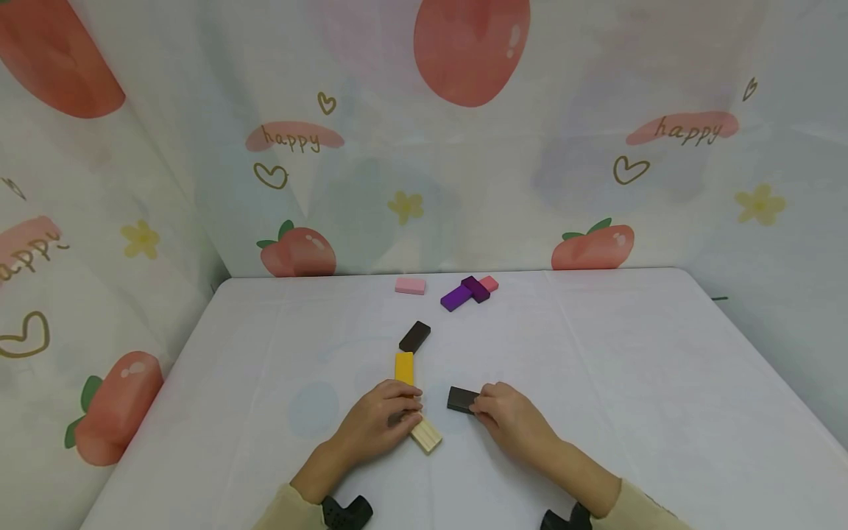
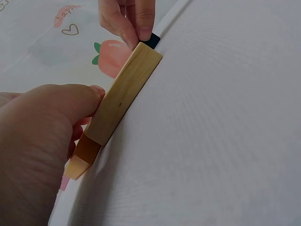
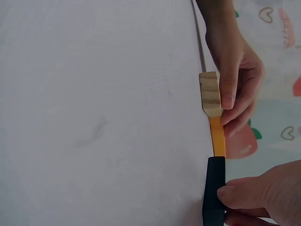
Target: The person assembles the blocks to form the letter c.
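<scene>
My left hand (image 1: 383, 418) holds a plain wooden block (image 1: 428, 437) with visible grain, its thumb against the block's side in the left wrist view. The far end of that block meets or nearly meets a yellow block (image 1: 404, 366); the fingers cover the join. Beyond the yellow one, a black block (image 1: 414, 336) lies at an angle, close to its end. To the right, my right hand (image 1: 513, 418) pinches a second black block (image 1: 461, 398) by its right end, thumb and fingers on it in the right wrist view (image 3: 215, 188).
Toward the table's back edge lie a light pink block (image 1: 410, 286), a purple block (image 1: 456, 298), a dark purple block (image 1: 475, 288) and a coral-pink block (image 1: 489, 283), the last three bunched together. A white cloth covers the table (image 1: 596, 353); a printed curtain (image 1: 464, 162) hangs behind.
</scene>
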A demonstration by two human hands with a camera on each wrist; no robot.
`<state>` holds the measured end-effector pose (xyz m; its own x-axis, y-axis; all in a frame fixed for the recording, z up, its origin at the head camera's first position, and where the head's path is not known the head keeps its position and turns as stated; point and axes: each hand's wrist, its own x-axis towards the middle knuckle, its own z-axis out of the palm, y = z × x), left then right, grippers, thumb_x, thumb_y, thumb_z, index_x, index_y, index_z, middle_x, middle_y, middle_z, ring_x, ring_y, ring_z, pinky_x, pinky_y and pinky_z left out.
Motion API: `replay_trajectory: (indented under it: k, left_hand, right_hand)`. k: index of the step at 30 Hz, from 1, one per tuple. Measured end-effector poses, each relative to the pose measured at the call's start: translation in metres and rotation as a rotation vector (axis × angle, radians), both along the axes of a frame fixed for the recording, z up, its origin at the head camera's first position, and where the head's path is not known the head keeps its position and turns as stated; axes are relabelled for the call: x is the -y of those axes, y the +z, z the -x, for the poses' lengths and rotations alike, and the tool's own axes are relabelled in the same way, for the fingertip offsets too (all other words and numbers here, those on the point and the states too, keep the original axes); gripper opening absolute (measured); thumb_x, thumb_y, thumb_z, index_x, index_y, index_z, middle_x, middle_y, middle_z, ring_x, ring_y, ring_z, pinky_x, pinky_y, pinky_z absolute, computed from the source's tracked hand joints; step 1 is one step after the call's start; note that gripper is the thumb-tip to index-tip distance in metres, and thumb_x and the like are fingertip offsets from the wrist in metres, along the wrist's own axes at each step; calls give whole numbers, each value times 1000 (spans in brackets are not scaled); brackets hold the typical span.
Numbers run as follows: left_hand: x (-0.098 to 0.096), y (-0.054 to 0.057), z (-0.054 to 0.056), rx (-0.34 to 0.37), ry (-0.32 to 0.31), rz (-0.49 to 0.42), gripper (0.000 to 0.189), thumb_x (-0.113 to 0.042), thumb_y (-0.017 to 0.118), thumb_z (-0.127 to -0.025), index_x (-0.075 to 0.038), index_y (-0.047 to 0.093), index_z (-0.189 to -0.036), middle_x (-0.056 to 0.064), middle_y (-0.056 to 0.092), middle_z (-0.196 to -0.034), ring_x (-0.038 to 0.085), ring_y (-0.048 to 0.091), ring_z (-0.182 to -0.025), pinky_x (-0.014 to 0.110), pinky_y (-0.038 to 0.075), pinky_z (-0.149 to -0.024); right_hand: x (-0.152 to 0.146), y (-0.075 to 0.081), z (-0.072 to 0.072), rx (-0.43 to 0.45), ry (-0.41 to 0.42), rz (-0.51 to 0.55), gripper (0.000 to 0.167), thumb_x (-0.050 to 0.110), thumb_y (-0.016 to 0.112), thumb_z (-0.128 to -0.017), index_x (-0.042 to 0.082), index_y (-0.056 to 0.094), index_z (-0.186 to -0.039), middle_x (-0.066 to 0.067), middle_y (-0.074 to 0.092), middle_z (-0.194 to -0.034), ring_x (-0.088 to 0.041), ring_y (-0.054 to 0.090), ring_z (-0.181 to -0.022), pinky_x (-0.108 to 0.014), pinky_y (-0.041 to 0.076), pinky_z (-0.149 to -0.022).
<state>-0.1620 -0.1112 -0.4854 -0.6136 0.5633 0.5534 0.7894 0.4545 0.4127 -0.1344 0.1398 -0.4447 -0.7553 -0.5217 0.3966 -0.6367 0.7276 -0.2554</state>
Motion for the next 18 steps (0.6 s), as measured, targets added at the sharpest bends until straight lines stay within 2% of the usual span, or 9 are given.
replay_trajectory:
  k: [6, 11, 18]
  left_hand:
    - [0, 1, 0, -19, -12, -8, 12, -19, 69, -83, -11, 72, -91, -2, 62, -107, 9, 52, -103, 24, 42, -91]
    - [0, 1, 0, 7, -6, 1, 12, -20, 68, -84, -12, 72, -92, -3, 62, -108, 7, 51, -104, 22, 40, -93]
    - [1, 0, 0, 13, -5, 2, 12, -20, 68, -84, -12, 72, -92, -4, 62, -108, 7, 51, -105, 21, 40, -93]
  right_hand:
    - [-3, 0, -10, 6, 24, 1, 15, -3, 77, -67, 7, 72, -76, 4, 59, -74, -8, 52, -69, -20, 48, -60]
    - [-5, 2, -19, 26, 44, 10, 15, -4, 77, -67, 6, 72, -78, 4, 60, -77, -9, 53, -72, -20, 49, -62]
    - [-7, 0, -25, -7, 100, 7, 16, -3, 78, -66, 6, 72, -78, 3, 61, -80, -10, 54, -73, -18, 49, -64]
